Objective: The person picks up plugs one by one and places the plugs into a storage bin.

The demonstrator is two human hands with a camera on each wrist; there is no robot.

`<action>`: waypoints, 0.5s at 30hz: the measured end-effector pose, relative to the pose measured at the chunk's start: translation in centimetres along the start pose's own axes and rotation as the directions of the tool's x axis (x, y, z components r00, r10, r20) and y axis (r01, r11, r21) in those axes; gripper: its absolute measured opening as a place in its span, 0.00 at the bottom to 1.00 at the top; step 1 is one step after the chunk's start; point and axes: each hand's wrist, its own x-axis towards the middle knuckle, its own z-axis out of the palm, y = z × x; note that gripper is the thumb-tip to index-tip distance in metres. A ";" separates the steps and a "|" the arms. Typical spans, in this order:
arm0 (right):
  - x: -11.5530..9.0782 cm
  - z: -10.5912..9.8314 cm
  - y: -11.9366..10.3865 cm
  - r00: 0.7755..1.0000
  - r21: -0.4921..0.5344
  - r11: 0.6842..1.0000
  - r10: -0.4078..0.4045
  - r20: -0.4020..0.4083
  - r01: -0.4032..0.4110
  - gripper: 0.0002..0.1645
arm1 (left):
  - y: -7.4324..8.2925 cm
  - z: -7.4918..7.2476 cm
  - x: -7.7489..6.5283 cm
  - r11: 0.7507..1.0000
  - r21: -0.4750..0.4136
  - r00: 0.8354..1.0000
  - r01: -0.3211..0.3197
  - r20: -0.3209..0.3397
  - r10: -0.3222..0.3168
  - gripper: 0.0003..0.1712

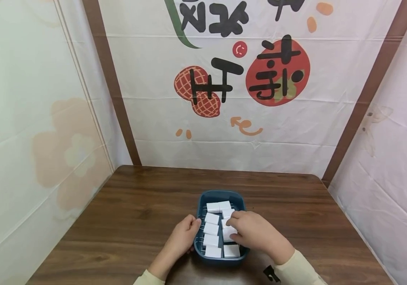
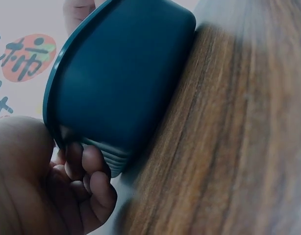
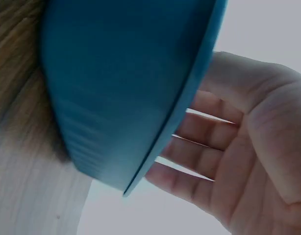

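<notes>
A dark blue plastic bin (image 1: 221, 260) sits on the table, holding white plug adapters (image 1: 211, 228) in two rows. Metal prongs stick out to the left from the left row. My left hand (image 1: 184, 233) grips the bin's left rim, with the thumb on top and the fingers curled below it, as the left wrist view shows (image 2: 67, 181). Over the right rim reaches my right hand (image 1: 255, 233), whose thumb and fingers pinch a white plug adapter (image 1: 229, 234) in the right row. In the right wrist view the bin wall (image 3: 121, 93) hides those fingertips.
The wooden table (image 1: 146, 206) extends around the bin on every side. A small black object (image 1: 271, 274) lies by the right sleeve. Printed cloth (image 1: 224, 154) hangs behind the table, with more cloth at both sides.
</notes>
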 end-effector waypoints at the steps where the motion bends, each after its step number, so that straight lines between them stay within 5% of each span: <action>1: -0.3 0.1 0.1 1.000 0.001 1.000 0.008 -0.016 -0.008 0.19 | 0.1 0.0 0.0 1.000 0.018 1.000 -0.005 -0.011 0.005 0.18; 9: -1.8 0.9 1.3 0.981 -0.044 0.996 0.068 -0.180 -0.077 0.22 | 1.0 -0.9 0.3 0.964 0.242 0.986 -0.109 -0.098 0.136 0.16; 15: -2.1 1.2 1.5 0.956 -0.037 0.988 0.136 -0.261 -0.150 0.26 | 1.9 -2.0 0.3 0.933 0.348 0.988 -0.097 -0.082 0.133 0.23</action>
